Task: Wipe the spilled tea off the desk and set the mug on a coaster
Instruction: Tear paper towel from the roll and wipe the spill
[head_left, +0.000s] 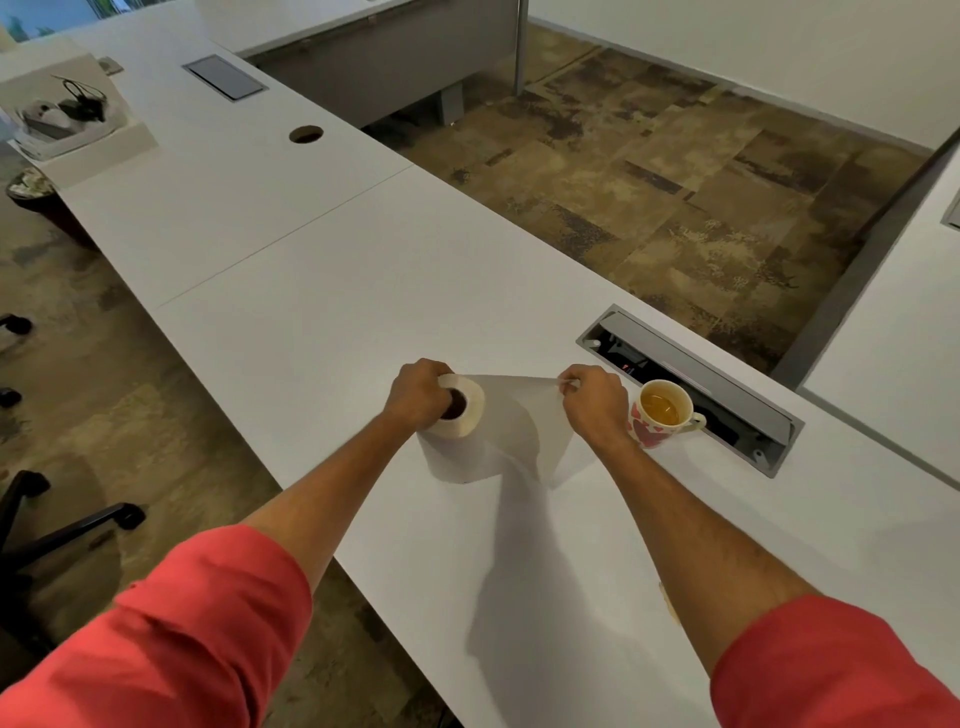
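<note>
A white paper towel roll (457, 447) stands upright on the white desk (332, 291). My left hand (420, 396) grips the top of the roll, fingers in its core. My right hand (592, 402) pinches the top edge of the loose sheet (524, 421), which is stretched out to the right of the roll. Just right of my right wrist stands a white mug with red hearts (662, 415), holding amber tea, handle pointing right. A small yellowish tea spill (669, 603) shows on the desk beside my right forearm. No coaster is in view.
An open grey cable box (691, 384) is sunk into the desk just behind the mug. Further back lie a round cable hole (306, 134), a closed flap (224, 77) and a tray of clutter (67, 122). Office chair bases (57, 530) stand on the floor at left.
</note>
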